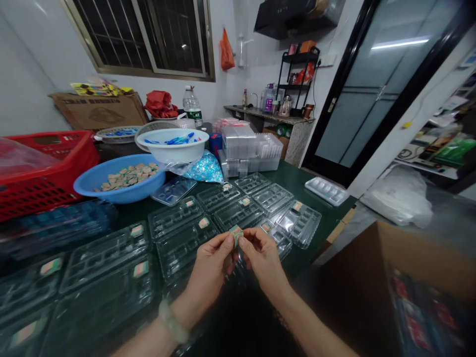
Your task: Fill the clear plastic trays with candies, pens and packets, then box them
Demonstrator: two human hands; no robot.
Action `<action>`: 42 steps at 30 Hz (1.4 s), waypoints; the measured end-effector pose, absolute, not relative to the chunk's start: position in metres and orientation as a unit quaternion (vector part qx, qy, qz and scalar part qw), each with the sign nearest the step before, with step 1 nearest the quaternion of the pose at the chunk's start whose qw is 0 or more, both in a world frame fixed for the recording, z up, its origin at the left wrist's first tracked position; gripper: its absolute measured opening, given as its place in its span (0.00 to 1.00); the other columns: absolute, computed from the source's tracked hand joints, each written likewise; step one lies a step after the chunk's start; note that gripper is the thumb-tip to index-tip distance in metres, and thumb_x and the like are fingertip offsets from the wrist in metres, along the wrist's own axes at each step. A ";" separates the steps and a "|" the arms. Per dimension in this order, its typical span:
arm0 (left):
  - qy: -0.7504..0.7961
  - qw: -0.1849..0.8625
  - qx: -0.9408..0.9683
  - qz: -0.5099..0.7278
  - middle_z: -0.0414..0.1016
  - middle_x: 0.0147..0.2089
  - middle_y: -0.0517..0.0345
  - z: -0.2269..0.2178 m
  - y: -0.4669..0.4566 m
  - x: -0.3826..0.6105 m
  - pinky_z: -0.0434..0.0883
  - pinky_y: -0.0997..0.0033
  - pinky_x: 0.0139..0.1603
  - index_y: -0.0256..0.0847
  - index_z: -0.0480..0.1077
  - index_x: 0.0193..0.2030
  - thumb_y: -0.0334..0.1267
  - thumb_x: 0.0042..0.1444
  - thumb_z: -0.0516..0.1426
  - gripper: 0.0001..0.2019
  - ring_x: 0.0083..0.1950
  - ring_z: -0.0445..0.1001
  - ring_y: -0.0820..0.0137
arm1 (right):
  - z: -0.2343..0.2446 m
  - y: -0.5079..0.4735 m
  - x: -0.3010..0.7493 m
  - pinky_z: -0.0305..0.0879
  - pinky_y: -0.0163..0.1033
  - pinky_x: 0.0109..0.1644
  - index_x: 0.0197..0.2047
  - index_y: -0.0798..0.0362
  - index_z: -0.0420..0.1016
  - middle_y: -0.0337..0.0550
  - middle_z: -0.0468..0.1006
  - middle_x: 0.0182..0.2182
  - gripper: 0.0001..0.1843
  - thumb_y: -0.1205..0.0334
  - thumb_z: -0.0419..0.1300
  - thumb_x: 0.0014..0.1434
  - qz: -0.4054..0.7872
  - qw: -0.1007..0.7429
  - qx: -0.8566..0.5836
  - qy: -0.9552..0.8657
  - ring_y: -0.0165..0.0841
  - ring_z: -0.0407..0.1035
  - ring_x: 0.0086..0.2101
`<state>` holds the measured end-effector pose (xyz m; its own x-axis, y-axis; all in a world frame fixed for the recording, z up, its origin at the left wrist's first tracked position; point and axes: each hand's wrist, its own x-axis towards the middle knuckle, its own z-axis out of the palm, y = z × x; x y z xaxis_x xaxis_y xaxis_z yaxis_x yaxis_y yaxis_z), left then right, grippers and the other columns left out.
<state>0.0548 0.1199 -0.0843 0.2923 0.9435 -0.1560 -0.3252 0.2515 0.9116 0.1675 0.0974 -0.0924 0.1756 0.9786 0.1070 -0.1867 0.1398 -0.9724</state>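
Note:
My left hand (211,265) and my right hand (262,258) meet above the dark green table (293,181), both pinching one small striped eraser-like block (235,233) between thumb and fingertips. Clear plastic blister trays (178,218) lie spread in rows under and beyond the hands; several hold a single small block (203,222) in one pocket. A blue bowl (119,191) at the left is filled with more of these blocks.
A red basket (48,166) stands at far left, a white bowl (173,146) with blue pens behind the blue bowl, stacked clear trays (247,148) at the back. A cardboard box (394,277) is at my right. A white tray (327,191) lies near the table's right edge.

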 end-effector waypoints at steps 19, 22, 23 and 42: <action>0.458 0.556 0.567 0.400 0.62 0.20 0.61 -0.073 0.134 0.043 0.51 0.78 0.17 0.35 0.72 0.32 0.46 0.52 0.55 0.14 0.19 0.56 0.78 | -0.091 0.089 0.173 0.59 0.31 0.31 0.33 0.55 0.70 0.39 0.72 0.28 0.06 0.62 0.55 0.56 0.448 0.573 -0.460 -0.509 0.28 0.65 0.28; 0.452 0.507 0.636 0.367 0.62 0.19 0.60 -0.068 0.133 0.042 0.52 0.77 0.17 0.36 0.71 0.28 0.43 0.53 0.54 0.12 0.20 0.57 0.77 | -0.088 0.087 0.176 0.61 0.33 0.34 0.33 0.55 0.70 0.40 0.73 0.29 0.06 0.61 0.55 0.56 0.430 0.568 -0.468 -0.524 0.30 0.66 0.30; 0.447 0.502 0.647 0.360 0.62 0.20 0.60 -0.067 0.132 0.042 0.52 0.77 0.18 0.36 0.71 0.27 0.43 0.54 0.53 0.12 0.20 0.57 0.76 | -0.087 0.087 0.177 0.61 0.33 0.34 0.33 0.55 0.70 0.40 0.73 0.29 0.06 0.61 0.56 0.56 0.423 0.571 -0.471 -0.522 0.30 0.66 0.30; 0.406 0.657 0.532 0.348 0.67 0.24 0.58 -0.066 0.122 0.040 0.53 0.77 0.16 0.38 0.69 0.37 0.47 0.55 0.50 0.14 0.21 0.62 0.74 | -0.090 0.091 0.177 0.61 0.33 0.34 0.34 0.55 0.69 0.39 0.71 0.28 0.06 0.61 0.55 0.56 0.419 0.606 -0.459 -0.497 0.30 0.65 0.30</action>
<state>0.0396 0.1224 -0.0658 0.4284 0.8889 -0.1624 -0.0258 0.1917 0.9811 0.1773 0.0909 -0.0896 0.1557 0.9636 0.2173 -0.0517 0.2276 -0.9724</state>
